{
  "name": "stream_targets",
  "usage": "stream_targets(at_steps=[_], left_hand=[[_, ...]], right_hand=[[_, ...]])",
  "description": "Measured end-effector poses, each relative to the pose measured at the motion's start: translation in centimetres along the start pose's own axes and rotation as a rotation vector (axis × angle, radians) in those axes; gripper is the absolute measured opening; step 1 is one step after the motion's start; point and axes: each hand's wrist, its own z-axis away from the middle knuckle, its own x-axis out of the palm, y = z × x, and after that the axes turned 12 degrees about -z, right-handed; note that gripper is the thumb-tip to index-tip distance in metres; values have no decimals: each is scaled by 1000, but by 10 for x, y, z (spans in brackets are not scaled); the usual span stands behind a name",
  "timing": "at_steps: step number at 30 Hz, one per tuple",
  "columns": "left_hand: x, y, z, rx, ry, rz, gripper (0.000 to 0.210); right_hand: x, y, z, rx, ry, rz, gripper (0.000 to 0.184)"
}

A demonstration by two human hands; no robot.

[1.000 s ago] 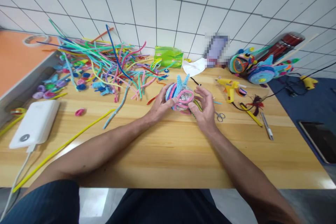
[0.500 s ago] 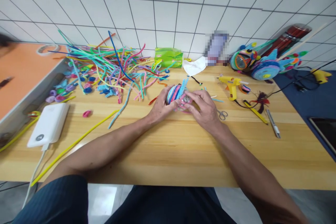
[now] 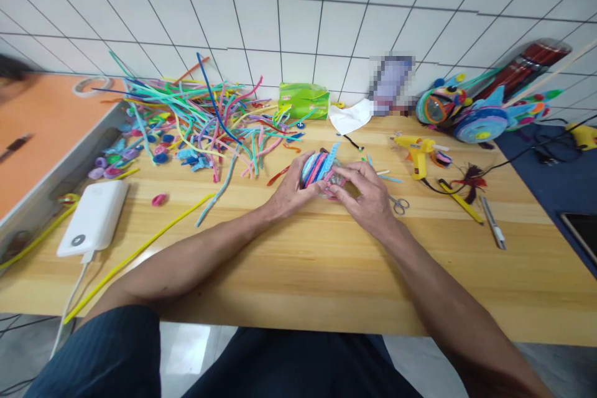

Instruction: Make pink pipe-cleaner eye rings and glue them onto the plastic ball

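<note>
A small craft piece (image 3: 317,166), wound with blue, pink and white pipe cleaners, is held just above the front middle of the table. A light blue fin-like strip (image 3: 332,157) sticks up from its top. My left hand (image 3: 295,189) wraps round its left side, thumb along the near face. On the other side, my right hand (image 3: 364,191) presses its fingertips and thumb on the pink and clear right end. The fingers partly cover that end, so its detail is hidden. Small scissors (image 3: 400,204) lie just right of my right hand.
A heap of pipe cleaners (image 3: 200,106) spreads at the back left. A white power bank (image 3: 93,217) with a cable lies at left. To the right are a yellow glue gun (image 3: 417,152), a yellow cutter (image 3: 461,202), a pen-like knife (image 3: 492,222) and finished pipe-cleaner fish (image 3: 481,124).
The craft piece has turned slightly in my hands, so more of its striped side shows. Both hands keep their hold, and the whole view has shifted a little.
</note>
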Motion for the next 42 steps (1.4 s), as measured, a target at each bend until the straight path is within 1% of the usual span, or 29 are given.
stream_targets(at_steps=[5, 10, 15, 18, 21, 25, 30, 37, 42], left_hand=[[-1, 0, 1, -14, -25, 7, 88], [-1, -1, 2, -2, -23, 18, 83], [-2, 1, 2, -7, -19, -6, 78], [-3, 0, 1, -32, -25, -15, 82], [-3, -2, 0, -16, -17, -24, 81], [-2, -3, 0, 7, -15, -25, 81], [-3, 1, 0, -13, -21, -8, 79], [-1, 3, 1, -12, -13, 18, 80], [-2, 2, 0, 14, -28, -23, 84]], right_hand=[[1, -2, 0, -25, 7, 0, 33], [1, -2, 0, 13, -7, -3, 33], [-8, -1, -4, 47, -74, -24, 38], [-16, 1, -7, 45, -106, -22, 34], [-18, 3, -9, 28, -120, -11, 32], [-15, 7, -7, 19, -111, -9, 31], [-12, 7, -6, 6, -103, 6, 29], [-15, 7, -7, -5, -111, 17, 30], [-15, 9, -7, -8, -105, 11, 28]])
